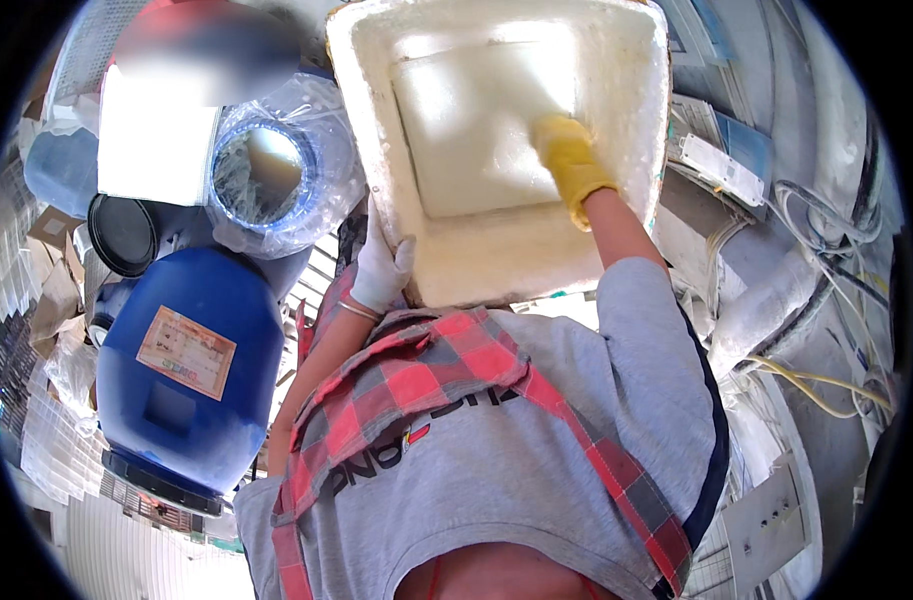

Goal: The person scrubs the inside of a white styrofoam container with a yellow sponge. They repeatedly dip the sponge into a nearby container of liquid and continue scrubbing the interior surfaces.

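Observation:
A large square off-white tub with a crusted rim stands in front of me, with milky, shiny liquid in its bottom. My right hand, in a yellow rubber glove, reaches down inside the tub, right of its middle. The glove's fingers disappear into the pale liquid, so their pose is hidden. At the tub's left near corner, my left hand wears a white glove. Its thumb lies over the rim and the other fingers are mostly hidden on the outer side, gripping the edge.
A blue plastic drum with an orange label stands to the left. Behind it are an open blue-rimmed container lined with clear plastic and a black lid. On the right hang hoses and cables beside a white electrical box.

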A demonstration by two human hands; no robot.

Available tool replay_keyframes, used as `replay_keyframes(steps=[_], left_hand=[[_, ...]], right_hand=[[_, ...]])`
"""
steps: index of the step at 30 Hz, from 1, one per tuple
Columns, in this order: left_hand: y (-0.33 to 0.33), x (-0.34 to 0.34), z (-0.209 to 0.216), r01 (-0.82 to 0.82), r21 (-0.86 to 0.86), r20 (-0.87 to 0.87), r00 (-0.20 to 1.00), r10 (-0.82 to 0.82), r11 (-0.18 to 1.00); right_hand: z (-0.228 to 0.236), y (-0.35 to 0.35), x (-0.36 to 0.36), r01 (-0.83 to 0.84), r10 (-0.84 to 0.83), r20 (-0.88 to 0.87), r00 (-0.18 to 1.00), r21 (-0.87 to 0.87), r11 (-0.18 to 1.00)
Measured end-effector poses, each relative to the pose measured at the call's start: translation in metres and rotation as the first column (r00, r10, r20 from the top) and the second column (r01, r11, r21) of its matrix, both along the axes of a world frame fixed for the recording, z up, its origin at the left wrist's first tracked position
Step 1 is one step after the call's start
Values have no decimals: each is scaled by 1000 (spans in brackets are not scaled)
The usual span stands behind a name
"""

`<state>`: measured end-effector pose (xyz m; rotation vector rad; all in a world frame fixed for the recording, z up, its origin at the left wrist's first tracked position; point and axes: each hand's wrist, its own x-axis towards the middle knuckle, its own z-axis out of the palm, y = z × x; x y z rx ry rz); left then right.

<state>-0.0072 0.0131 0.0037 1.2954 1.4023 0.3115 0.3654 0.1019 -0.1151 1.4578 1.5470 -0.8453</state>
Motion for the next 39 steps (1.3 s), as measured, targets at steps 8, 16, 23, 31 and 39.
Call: replay_keyframes(steps=[8, 16, 23, 31, 39], left_hand=[[2, 4, 6, -40, 31, 0, 999, 40, 999], [4, -1, -1, -17, 101, 6, 1000, 17, 995], [-2, -3, -8, 5, 123, 37, 999, -10, 992], [-1, -7, -1, -13, -85, 27, 1000, 16, 996], [-8, -7, -9, -27, -26, 54, 998, 28, 999]], right_hand=[[-34, -58, -147, 537, -499, -770, 398, -245, 807], [-24, 5, -33, 506, -901, -351, 257, -745, 434], [-37, 0, -64, 728, -250, -684, 686, 645, 231], [-13, 77, -102, 426, -42, -425, 904, 892, 153], [-3, -13, -38, 473, -676, -392, 624, 878, -73]])
